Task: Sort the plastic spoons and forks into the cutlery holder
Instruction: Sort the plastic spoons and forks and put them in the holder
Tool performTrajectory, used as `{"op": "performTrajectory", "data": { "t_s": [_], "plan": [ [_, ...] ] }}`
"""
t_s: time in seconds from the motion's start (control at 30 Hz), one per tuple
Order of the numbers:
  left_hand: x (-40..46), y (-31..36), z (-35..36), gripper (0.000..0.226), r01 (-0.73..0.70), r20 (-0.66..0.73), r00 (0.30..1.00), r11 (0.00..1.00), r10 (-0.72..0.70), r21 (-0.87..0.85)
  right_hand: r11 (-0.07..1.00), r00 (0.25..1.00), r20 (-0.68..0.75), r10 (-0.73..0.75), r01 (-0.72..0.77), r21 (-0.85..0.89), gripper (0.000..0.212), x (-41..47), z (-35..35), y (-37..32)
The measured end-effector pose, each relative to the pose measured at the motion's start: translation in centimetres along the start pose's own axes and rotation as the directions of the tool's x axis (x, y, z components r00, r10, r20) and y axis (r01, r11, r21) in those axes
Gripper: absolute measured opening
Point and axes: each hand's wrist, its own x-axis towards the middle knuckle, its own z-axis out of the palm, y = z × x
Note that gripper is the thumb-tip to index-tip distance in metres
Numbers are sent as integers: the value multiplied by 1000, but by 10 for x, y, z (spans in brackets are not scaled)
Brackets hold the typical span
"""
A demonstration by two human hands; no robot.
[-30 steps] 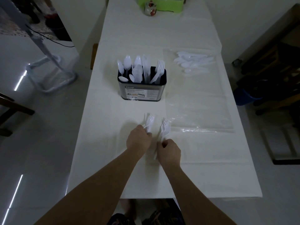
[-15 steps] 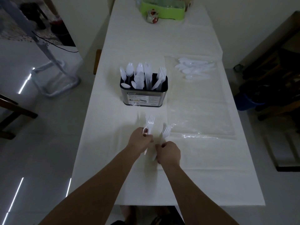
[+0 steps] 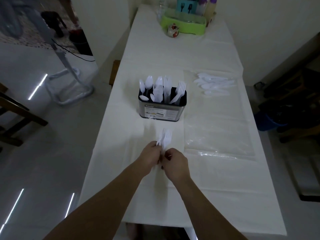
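A bunch of white plastic forks (image 3: 165, 137) sticks up between my two hands, tines pointing away from me. My left hand (image 3: 150, 155) and my right hand (image 3: 174, 161) both grip the handles, pressed close together above the white tablecloth (image 3: 124, 129). Beyond them stands the metal cutlery holder (image 3: 161, 110), with spoons in its left side and forks in its right. A heap of loose white spoons (image 3: 213, 84) lies at the far right on a clear plastic bag (image 3: 216, 129).
A green tray (image 3: 183, 25) with bottles and a small patterned jar (image 3: 172, 30) stand at the table's far end. A wall runs along the right. A chair (image 3: 17, 115) and a fan stand (image 3: 69, 87) are on the floor at the left.
My two hands, each holding forks apart from the other, have come together so the forks form one bunch. The camera has tilted up, showing more of the table's far end.
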Motion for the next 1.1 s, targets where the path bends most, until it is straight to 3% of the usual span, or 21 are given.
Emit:
{"op": "performTrajectory", "data": {
  "t_s": [0.13,0.27,0.33,0.43,0.57,0.63,0.73,0.8,0.93,1.1],
  "plan": [
    [-12,5,-2,22,-20,32,999,981,27,-195,997,998,21,-61,62,-55,21,-2,0,-13],
    [-14,4,-13,27,-160,123,980,987,159,2,987,994,73,-87,96,-128,24,2,0,-18],
    [-11,2,-17,27,-169,74,984,982,163,85,966,983,114,-141,162,-200,21,0,-1,-21],
    [-9,4,-26,25,-131,-9,991,990,132,49,925,956,171,-240,278,-258,19,-6,-8,-28],
    [-15,12,-38,24,-124,87,988,990,130,-69,961,966,-81,-246,232,-148,15,2,-28,-32],
    [-17,12,-39,26,-153,128,979,987,157,-39,978,973,-117,-198,190,-81,35,13,-38,-38],
    [-22,15,-37,25,-150,222,963,989,150,-19,979,980,13,-200,201,-32,61,28,-50,-51],
    [-26,19,-35,19,-160,274,950,987,148,23,967,964,86,-252,253,-8,56,37,-55,-58],
    [-31,28,-37,17,-260,280,940,942,197,212,949,938,149,-313,315,11,12,47,-63,-66],
    [-28,37,-33,14,-345,181,936,886,301,310,939,918,199,-342,340,48,9,39,-72,-80]
  ]
}}
